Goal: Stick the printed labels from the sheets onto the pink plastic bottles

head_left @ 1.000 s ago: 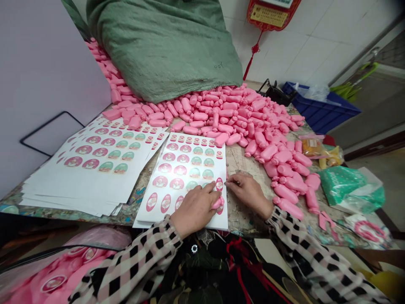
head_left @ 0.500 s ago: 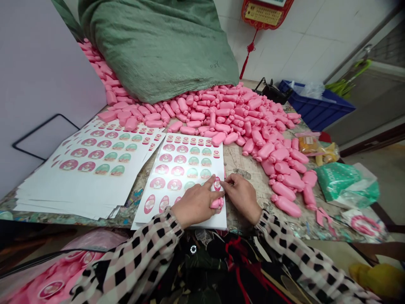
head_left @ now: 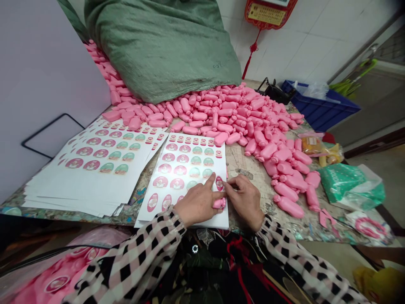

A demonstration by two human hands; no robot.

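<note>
My left hand rests on the white sticker sheet, its index finger stretched forward onto the paper. Under its other fingers it holds a small pink plastic bottle, of which only the end shows. At the sheet's right edge, my right hand pinches the edge of a dark pink oval sticker, right beside my left fingertips. Whether that sticker is partly lifted from the paper is too small to tell. Rows of pink and green stickers cover the rest of the sheet.
A heap of pink bottles spills from beneath a green sack. More sticker sheets lie fanned at left beside a pale panel. On the right are a blue crate, a green plastic packet and a pink ring.
The view has shifted slightly, so everything sits a little further right. Both hands keep nearly the same pose at the oval sticker, and the pink bottle remains under my left hand.
</note>
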